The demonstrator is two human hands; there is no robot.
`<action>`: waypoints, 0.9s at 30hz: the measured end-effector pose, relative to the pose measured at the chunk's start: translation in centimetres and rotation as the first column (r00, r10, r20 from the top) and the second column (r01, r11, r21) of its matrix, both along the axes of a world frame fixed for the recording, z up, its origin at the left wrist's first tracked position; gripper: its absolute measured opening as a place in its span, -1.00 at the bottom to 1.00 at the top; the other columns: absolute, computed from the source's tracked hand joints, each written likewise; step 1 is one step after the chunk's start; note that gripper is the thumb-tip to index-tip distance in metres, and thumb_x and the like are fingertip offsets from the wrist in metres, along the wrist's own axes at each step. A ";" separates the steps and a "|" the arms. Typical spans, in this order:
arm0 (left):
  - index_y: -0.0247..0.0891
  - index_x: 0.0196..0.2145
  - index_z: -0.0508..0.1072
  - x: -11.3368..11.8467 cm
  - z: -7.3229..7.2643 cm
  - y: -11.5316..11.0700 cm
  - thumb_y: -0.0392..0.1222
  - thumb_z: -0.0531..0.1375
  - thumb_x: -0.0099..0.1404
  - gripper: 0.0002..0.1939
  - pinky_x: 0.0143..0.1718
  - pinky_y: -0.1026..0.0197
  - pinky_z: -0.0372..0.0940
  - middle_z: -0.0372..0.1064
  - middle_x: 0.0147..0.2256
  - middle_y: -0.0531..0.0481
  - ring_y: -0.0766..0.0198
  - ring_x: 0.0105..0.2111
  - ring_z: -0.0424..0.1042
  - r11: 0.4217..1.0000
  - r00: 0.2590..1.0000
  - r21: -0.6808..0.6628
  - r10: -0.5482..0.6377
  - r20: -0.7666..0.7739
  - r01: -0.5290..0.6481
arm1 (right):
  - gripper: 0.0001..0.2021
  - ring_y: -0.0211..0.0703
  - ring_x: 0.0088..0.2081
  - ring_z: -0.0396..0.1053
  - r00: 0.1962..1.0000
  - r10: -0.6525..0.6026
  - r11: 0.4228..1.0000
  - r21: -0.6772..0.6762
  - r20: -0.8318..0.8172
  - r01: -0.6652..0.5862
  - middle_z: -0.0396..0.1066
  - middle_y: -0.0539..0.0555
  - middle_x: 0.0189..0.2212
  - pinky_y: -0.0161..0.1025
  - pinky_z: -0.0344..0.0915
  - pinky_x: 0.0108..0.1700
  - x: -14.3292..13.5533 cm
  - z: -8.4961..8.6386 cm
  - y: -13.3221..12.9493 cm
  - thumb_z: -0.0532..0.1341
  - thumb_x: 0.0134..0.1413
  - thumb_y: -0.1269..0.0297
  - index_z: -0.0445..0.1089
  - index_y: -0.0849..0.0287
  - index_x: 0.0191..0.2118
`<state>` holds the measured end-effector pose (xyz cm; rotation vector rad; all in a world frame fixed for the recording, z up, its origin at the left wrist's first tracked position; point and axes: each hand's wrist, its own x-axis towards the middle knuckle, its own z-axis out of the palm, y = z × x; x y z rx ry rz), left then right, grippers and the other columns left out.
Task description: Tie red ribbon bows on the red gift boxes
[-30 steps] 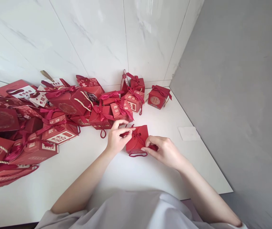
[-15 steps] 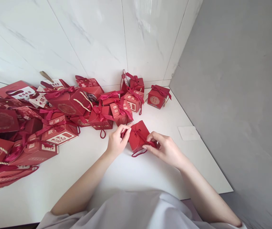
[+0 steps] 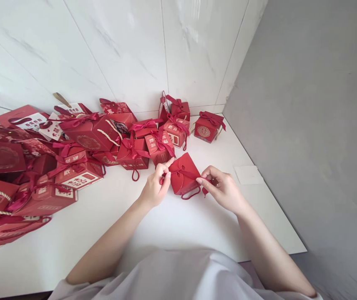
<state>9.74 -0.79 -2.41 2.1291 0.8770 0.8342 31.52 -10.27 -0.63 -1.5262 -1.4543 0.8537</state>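
Note:
A small red box (image 3: 187, 166) stands on the white table between my hands, with a dark red cord loop at its near side. Across its top runs a red ribbon (image 3: 184, 172), stretched between both hands. My left hand (image 3: 159, 183) pinches one end of the ribbon at the box's left corner, its index finger pointing up. At the right of the box, my right hand (image 3: 219, 187) grips the other end between thumb and fingers, and a short tail hangs below the fingertips.
Many red gift boxes (image 3: 87, 133) with bows and rope handles crowd the table's left and back. One more box (image 3: 209, 127) stands near the back corner. A white square card (image 3: 249, 175) lies near the right edge (image 3: 275, 202). A tiled wall (image 3: 134, 50) rises behind.
My right hand has moved slightly right, drawing the ribbon out straighter; the loose loops at the middle have gone. The box has turned a little and shifted slightly away from me.

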 end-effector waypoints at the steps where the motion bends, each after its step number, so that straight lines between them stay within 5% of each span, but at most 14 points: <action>1: -0.19 -0.31 0.08 0.0 0.1 0.0 -0.22 0.01 0.44 -0.85 -0.48 0.24 0.11 0.23 0.24 -0.32 0.50 -0.65 -0.09 1.000 1.000 -0.003 -0.001 -0.003 0.001 | -0.70 -0.28 -0.56 0.28 1.000 -0.017 1.000 0.004 -0.010 0.017 0.36 -0.06 -0.56 -0.31 0.20 -0.47 0.1 0.0 0.0 0.15 0.26 -0.01 0.26 0.11 -0.34; 4: -0.19 -0.32 0.09 -0.1 0.5 0.2 -0.22 0.04 0.41 -0.85 -0.48 0.25 0.15 0.25 0.24 -0.27 0.50 -0.65 -0.11 1.000 1.000 -0.026 -0.009 -0.021 0.008 | -0.70 -0.27 -0.56 0.29 0.999 -0.041 0.999 0.015 -0.001 0.041 0.36 -0.05 -0.54 -0.30 0.21 -0.46 0.3 0.1 0.2 0.14 0.27 -0.03 0.25 0.10 -0.33; 7: -0.19 -0.31 0.14 -0.2 1.2 0.1 -0.21 0.06 0.40 -0.87 -0.40 0.25 0.23 0.28 0.22 -0.21 0.51 -0.62 0.10 0.999 0.998 -0.038 -0.030 -0.061 0.027 | -0.78 -0.24 -0.57 0.31 0.995 -0.019 1.000 -0.003 0.095 0.019 0.37 -0.07 -0.56 -0.30 0.23 -0.43 0.3 0.8 0.6 0.10 0.30 0.03 0.26 0.07 -0.22; 10: -0.19 -0.29 0.20 -0.3 1.8 0.0 -0.20 0.07 0.40 -0.91 -0.26 0.22 0.32 0.32 0.20 -0.19 0.33 -0.31 0.48 0.998 0.992 -0.040 -0.062 -0.109 0.058 | -0.83 -0.23 -0.57 0.30 0.963 0.048 0.999 0.010 0.264 -0.052 0.39 -0.08 -0.57 -0.30 0.21 -0.41 0.0 1.7 1.3 0.08 0.32 0.10 0.29 0.04 -0.13; 14: -0.19 -0.30 0.25 -0.4 2.3 0.0 -0.19 0.05 0.42 -0.90 -0.14 0.19 0.35 0.44 0.07 -0.15 0.14 0.04 0.46 0.994 0.980 -0.010 -0.109 -0.165 0.109 | -0.80 -0.18 -0.49 0.36 0.873 0.095 0.986 0.073 0.478 -0.147 0.48 0.00 -0.45 -0.28 0.16 -0.39 -0.8 2.4 2.8 0.14 0.27 0.06 0.33 0.04 -0.13; 21: -0.19 -0.31 0.26 -0.2 2.7 0.2 -0.23 0.05 0.40 -0.92 -0.28 0.22 0.32 0.52 -0.11 -0.02 0.27 -0.28 0.51 0.978 0.955 0.165 -0.074 -0.286 0.125 | -0.90 -0.18 -0.57 0.28 0.784 0.118 0.983 0.040 0.609 -0.179 0.41 -0.01 -0.57 -0.27 0.03 -0.45 -2.1 1.6 4.0 0.15 0.17 0.20 0.36 0.07 -0.31; 27: -0.20 -0.35 0.28 -0.6 3.0 0.1 -0.33 0.09 0.32 -0.91 -0.25 0.17 0.30 0.52 -0.07 -0.02 0.23 -0.25 0.48 0.954 0.945 0.270 -0.036 -0.324 0.129 | -0.95 -0.26 -0.63 0.15 0.869 0.082 0.996 -0.013 0.488 -0.086 0.31 -0.09 -0.64 -0.29 0.08 -0.46 -0.5 1.6 2.5 0.17 0.07 0.31 0.37 0.06 -0.35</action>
